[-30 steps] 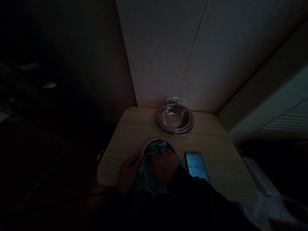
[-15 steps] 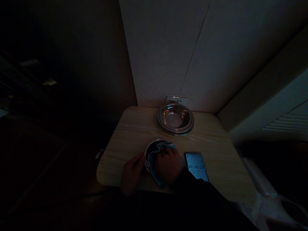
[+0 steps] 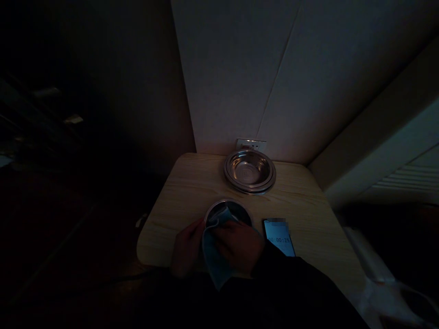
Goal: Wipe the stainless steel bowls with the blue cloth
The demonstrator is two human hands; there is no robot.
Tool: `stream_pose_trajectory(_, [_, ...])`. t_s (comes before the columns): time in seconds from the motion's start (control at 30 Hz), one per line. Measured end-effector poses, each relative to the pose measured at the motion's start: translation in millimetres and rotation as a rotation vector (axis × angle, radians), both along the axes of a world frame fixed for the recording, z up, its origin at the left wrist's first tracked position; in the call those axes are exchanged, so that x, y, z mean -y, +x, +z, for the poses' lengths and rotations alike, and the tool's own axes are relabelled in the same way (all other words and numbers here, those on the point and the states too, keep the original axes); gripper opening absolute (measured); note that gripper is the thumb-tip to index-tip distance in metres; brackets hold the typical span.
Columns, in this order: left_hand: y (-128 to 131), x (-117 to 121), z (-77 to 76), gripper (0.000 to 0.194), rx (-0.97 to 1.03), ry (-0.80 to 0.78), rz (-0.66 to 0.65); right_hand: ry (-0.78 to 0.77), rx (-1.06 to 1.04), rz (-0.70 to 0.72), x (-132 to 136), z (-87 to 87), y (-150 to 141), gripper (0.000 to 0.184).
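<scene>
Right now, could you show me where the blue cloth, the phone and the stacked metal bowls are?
Blue cloth point(image 3: 215, 258): head view, on its lower part.
Phone point(image 3: 279, 236): head view, on its lit screen.
Stacked metal bowls point(image 3: 249, 173): head view, on the top bowl's inside bottom.

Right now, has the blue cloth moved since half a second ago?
Yes: judged against the wall socket, the blue cloth has shifted left and lower in view.
</scene>
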State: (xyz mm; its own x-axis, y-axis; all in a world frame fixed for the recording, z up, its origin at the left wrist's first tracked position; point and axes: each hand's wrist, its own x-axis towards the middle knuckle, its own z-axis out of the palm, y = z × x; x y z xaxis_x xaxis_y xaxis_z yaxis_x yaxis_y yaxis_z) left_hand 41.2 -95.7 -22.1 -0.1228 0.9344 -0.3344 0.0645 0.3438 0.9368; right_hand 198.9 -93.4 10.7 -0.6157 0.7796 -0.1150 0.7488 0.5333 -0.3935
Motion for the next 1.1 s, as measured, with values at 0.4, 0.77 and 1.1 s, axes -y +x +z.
stream_pose_trajectory(0.4, [-1.8, 5.5, 15.7, 0.037, 0.007, -0.062, 0.024, 0.12, 0.035, -0.149, 15.0, -10.5, -26.2, 0.039])
stream_pose_trajectory(0.77, [-7.2, 6.0, 10.5, 0.024, -0.166, -0.009, 0.017, 0.081, 0.129, -0.487, 12.9, -11.9, -68.6, 0.035])
stream_pose_trajectory(1.1, [1.4, 7.0, 9.8, 0.033, 0.185, -0.13, 0.114, 0.09, 0.106, -0.242, 16.7, -11.2, -43.5, 0.04])
